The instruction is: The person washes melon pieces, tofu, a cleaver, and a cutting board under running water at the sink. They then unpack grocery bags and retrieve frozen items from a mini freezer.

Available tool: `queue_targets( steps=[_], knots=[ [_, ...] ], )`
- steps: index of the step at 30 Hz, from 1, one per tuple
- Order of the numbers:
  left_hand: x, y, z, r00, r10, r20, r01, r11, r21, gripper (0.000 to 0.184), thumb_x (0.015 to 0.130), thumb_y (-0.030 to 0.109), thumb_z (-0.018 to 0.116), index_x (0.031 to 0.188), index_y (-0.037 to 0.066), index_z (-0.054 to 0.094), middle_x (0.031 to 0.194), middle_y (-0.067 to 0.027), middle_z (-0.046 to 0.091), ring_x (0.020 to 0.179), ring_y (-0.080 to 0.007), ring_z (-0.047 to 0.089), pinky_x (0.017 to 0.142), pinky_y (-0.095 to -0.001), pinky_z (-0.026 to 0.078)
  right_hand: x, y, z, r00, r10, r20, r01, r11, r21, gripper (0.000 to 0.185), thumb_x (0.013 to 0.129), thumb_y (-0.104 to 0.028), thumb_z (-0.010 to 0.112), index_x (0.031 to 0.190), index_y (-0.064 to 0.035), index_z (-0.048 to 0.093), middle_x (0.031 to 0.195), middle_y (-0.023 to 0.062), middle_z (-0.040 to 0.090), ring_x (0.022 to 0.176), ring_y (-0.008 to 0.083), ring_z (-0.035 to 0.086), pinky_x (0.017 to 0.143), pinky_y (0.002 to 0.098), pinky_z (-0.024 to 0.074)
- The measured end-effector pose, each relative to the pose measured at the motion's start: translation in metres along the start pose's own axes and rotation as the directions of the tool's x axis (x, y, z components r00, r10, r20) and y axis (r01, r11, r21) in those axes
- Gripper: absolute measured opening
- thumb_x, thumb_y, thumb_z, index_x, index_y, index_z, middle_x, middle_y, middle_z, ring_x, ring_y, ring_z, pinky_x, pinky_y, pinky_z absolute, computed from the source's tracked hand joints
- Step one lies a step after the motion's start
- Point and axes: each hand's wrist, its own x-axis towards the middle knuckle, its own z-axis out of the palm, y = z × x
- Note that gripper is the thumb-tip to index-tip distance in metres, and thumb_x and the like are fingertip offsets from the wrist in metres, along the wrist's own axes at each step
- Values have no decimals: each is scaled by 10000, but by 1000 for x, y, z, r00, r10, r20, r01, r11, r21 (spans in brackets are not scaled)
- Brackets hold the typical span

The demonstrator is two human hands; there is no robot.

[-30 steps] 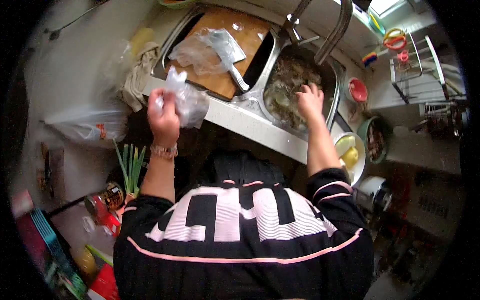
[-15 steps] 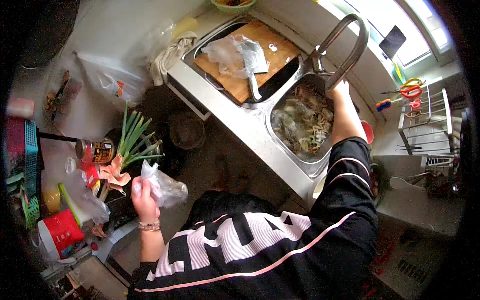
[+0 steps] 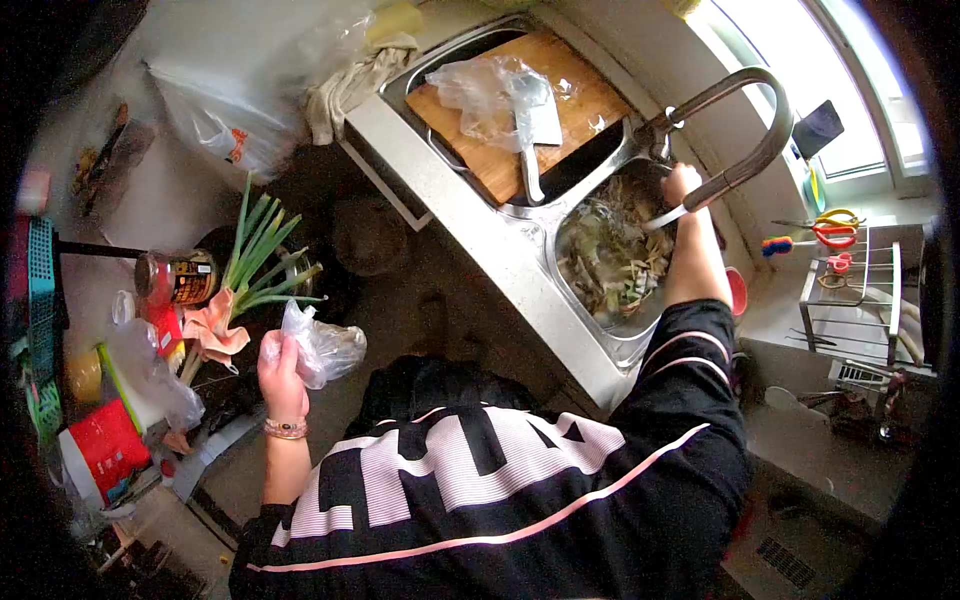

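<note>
My left hand (image 3: 283, 372) is closed on a crumpled clear plastic bag (image 3: 325, 345), held up over the floor beside the counter. My right hand (image 3: 682, 185) reaches over the sink (image 3: 548, 232) to the base of the tap (image 3: 740, 172). Its fingers are curled, and what they grip is hidden. Water runs from the spout in a pale stream close to the wrist. The basin below holds dark and pale-green food pieces (image 3: 612, 262) in water; their kind is unclear.
A wooden chopping board (image 3: 470, 160) lies across the other basin, bearing a cleaver (image 3: 538, 125) and a plastic bag (image 3: 475, 95). Spring onions (image 3: 262, 250) and a jar (image 3: 180, 278) are at left. Scissors (image 3: 835, 230) hang on a rack (image 3: 850, 285) at right.
A stream of water now shows at the spout. My right hand stays by the tap, and my left hand still holds the bag. The view has shifted slightly.
</note>
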Motion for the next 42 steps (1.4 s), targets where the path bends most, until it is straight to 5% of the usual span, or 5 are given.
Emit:
queue_targets(
  steps=[3, 8, 21, 28, 42],
  knots=[
    [13, 0, 1, 999, -7, 44, 7, 1000, -11, 64, 899, 106, 497, 867, 52, 510, 762, 36, 478, 695, -53, 431, 646, -203, 365, -14, 0, 64, 726, 197, -659, 107, 914, 392, 397, 695, -159, 618, 1054, -4, 552, 1062, 179, 569, 917, 328, 569, 836, 396, 455],
    [28, -3, 13, 996, -52, 68, 54, 998, -35, 72, 901, 116, 497, 888, 46, 512, 789, 29, 493, 719, -63, 445, 669, -214, 377, -49, -45, 97, 698, -277, 660, -522, -829, 204, 104, 895, -88, 426, 911, -6, 487, 757, 83, 525, 655, 200, 531, 579, 336, 499],
    [36, -2, 27, 990, -37, 136, 52, 993, -107, 202, 872, 37, 497, 1066, -11, 521, 995, -42, 571, 871, -122, 534, 807, -259, 419, -45, -19, 53, 907, -2, 421, -394, -352, 849, 366, 874, -346, 541, 642, -65, 574, 487, -5, 454, 447, 104, 413, 381, 280, 283],
    [30, -12, 9, 987, -81, 141, 84, 996, -10, 183, 854, 29, 497, 1028, 2, 545, 949, -27, 577, 859, -114, 531, 795, -247, 414, 39, 42, 90, 974, -72, -215, 124, 963, 239, 543, 880, -443, 450, 534, -31, 524, 492, 83, 507, 519, 242, 523, 546, 371, 402],
    [-6, -12, -20, 994, -95, -49, 95, 995, 8, 249, 830, 13, 521, 1078, -5, 542, 963, -27, 579, 868, -111, 540, 784, -256, 436, 42, 73, 70, 998, -64, -13, 39, 412, 910, 210, 830, -249, 562, 835, -52, 634, 771, 87, 622, 697, 199, 577, 630, 333, 449]
  ],
)
